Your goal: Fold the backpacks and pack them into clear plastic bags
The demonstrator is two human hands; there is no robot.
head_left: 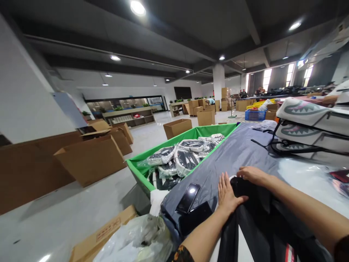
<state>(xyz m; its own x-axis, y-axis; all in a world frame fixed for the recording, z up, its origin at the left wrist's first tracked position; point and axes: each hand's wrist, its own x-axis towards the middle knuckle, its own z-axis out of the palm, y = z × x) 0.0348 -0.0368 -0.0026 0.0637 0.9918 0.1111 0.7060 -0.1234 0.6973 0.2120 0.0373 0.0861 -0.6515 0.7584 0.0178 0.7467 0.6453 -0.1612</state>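
On the grey cloth of the table lies a black-and-white backpack (255, 207), with a red-and-white tag or trim low on it. My left hand (227, 193) rests flat against its left edge, fingers stretched and thumb spread over the black fabric. At the top end, my right hand (252, 175) has its fingers bent round the black part, gripping it. To the left of my left forearm are a phone (188, 197) and a dark flat item (195, 217). Stacked at the right are several white backpacks (305, 125) with shark-mouth prints and black straps.
Beyond the table stands a green bin (141, 174) of plastic-wrapped bags (188, 158). Cardboard boxes (92, 160) stand on the floor at left. Clear plastic bags (139, 236) lie bottom left. A person (209, 102) bends over boxes far back.
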